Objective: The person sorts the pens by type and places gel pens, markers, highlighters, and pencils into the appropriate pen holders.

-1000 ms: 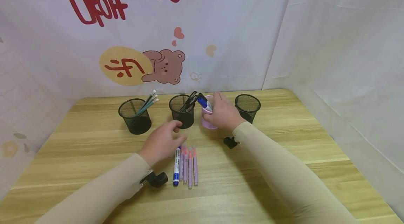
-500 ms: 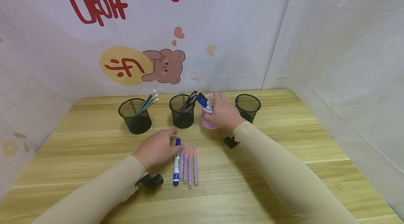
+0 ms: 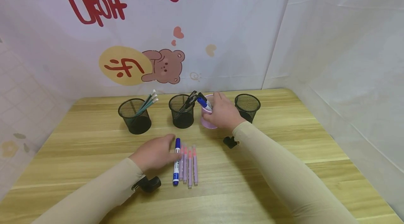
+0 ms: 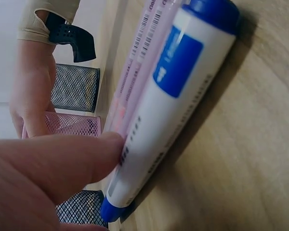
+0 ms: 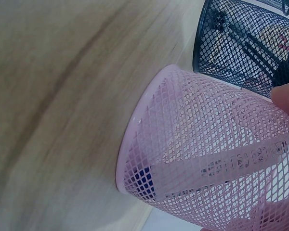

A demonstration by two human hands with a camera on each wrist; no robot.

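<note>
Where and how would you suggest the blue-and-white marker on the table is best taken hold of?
I'd pinch the blue-and-white marker across its white barrel, with the left hand coming from above and the left. It lies flat, running front to back, and the purple pens crowd its right side, likely leaving little room there.

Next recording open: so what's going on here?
A person's right hand holds the pink mesh cup, which has a blue-capped marker in it. Their left hand is at a second marker on the table, thumb across it, apparently not gripping yet. Four slim purple pens lie alongside.
</note>
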